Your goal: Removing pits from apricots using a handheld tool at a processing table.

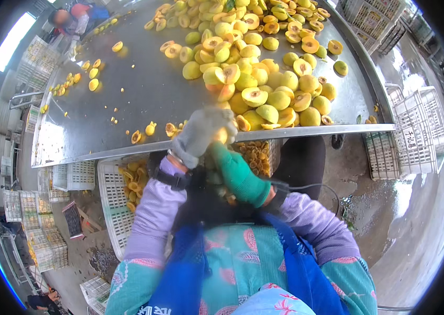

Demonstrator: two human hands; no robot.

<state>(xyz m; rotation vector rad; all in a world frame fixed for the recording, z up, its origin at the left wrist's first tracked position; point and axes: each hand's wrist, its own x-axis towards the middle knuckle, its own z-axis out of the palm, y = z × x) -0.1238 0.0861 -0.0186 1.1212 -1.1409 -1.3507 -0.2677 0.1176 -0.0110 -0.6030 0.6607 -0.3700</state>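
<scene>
My left hand [204, 132], in a grey glove, is shut on a yellow peach piece [221, 136] at the table's near edge. Against it from below presses my right hand [239, 173], in a green glove. The right fingers are curled and mostly hidden, so whether they grip a tool or the fruit does not show. Just beyond my hands lies a big heap of yellow peaches [279, 100], many of them halved with brown pit cavities. A few halves, such as one peach half [136, 136], rest near the front lip left of my hands.
The steel table [88, 134] has a raised rim. Under it, a white plastic crate [113, 197] and another crate [273, 155] hold fruit pieces. Stacked crates [411, 134] stand right on wet floor. Another person [76, 19] is at the far left edge.
</scene>
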